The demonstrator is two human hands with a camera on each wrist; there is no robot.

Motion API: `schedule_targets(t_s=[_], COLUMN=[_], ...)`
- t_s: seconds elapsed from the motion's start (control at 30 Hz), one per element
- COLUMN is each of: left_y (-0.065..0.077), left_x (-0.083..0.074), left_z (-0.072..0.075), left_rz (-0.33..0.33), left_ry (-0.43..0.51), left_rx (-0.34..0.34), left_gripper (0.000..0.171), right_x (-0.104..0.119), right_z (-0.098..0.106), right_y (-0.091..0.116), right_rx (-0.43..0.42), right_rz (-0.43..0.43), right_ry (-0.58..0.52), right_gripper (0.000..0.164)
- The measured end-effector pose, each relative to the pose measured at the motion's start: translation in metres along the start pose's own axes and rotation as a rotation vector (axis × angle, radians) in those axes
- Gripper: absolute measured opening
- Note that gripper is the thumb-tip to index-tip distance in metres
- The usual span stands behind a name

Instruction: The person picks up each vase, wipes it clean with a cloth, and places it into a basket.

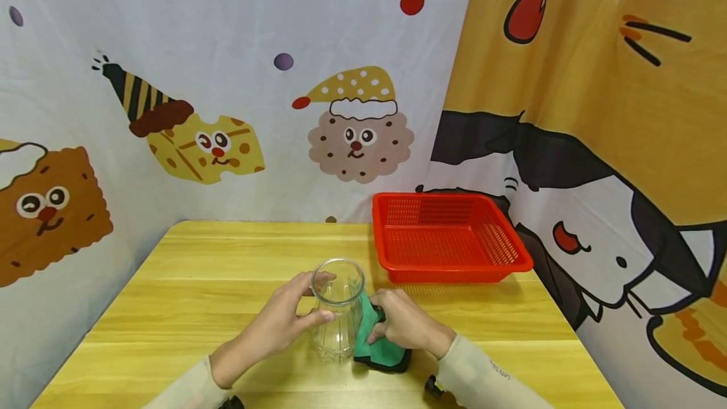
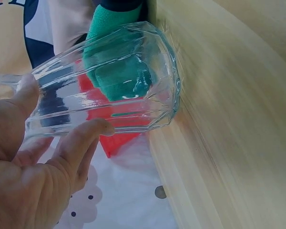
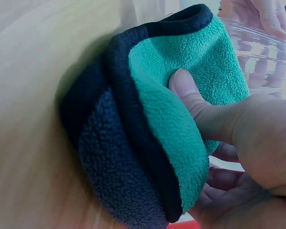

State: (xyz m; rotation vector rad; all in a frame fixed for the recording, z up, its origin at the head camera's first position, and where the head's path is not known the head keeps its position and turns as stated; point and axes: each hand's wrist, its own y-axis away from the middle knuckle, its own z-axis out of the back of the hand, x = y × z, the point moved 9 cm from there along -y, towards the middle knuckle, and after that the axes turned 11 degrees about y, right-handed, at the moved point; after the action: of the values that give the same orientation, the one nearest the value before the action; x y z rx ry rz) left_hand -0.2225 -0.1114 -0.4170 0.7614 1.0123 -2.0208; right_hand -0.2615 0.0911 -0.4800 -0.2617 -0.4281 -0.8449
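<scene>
Right grip (image 1: 404, 320), thumb (image 3: 186, 86) on green cloth (image 1: 386, 353)

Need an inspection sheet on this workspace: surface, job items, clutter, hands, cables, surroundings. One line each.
Surface: wood-grain table, light yellow.
Job items: clear glass vase, upright; folded green cloth with dark edging at its right side, exact contact unclear.
Clutter: red plastic basket, beyond the vase to the right; no contents visible.
Left hand: grips the vase, thumb and fingers around its side.
Right hand: grips the cloth.
Cables: nothing seen.
Surroundings: cartoon-printed backdrop behind the table and along its sides.
</scene>
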Motion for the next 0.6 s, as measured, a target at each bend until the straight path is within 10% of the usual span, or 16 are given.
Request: schedule_targets(t_s=[0.6], left_y=[0.0008], left_x=[0.0010], left_z=[0.0000], left_rz=[0.024], left_ry=[0.023], left_rx=[0.005], left_gripper=[0.061], right_x=[-0.0068], right_z=[0.0025], right_y=[0.0043], right_rx=[-0.037], right_rz=[-0.003], right_ry=[-0.049], right_gripper=[0.027])
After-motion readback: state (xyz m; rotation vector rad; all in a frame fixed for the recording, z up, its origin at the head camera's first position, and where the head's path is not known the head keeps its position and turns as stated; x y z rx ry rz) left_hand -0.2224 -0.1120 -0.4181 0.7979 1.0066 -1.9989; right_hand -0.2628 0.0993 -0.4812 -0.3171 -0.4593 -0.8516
